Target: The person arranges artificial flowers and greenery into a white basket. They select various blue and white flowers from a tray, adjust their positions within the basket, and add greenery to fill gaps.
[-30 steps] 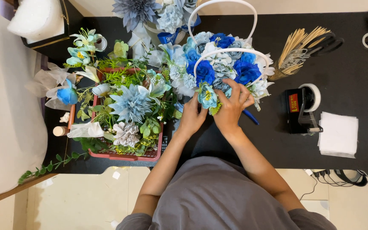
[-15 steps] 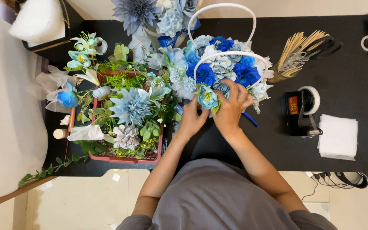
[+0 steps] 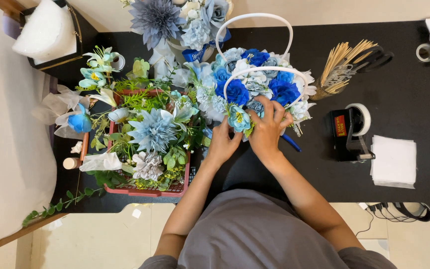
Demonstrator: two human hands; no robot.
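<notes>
My right hand (image 3: 268, 130) is curled over the near rim of the white-handled flower basket (image 3: 262, 87), fingers pressed together on a small pale-blue flower with a yellow centre (image 3: 238, 118) and the blooms just beside it; whether I am truly pinching its stem I cannot tell, since the fingers hide it. My left hand (image 3: 223, 144) rests against the basket's near-left side, fingers together and pointing up toward that same flower, steadying rather than gripping as far as I can see. Compared with a moment ago, both hands have barely moved: the right fingers have closed a little more snugly over the blooms and the left has slid slightly nearer, so I judge I am in the middle of seating this flower among the dark blue roses (image 3: 236, 91). The basket stands near the middle of the black desk (image 3: 414, 74), toward its far edge. The red crate of loose flowers and greenery (image 3: 145, 144) sits just to its left, the tape dispenser (image 3: 350, 130) to its right.
</notes>
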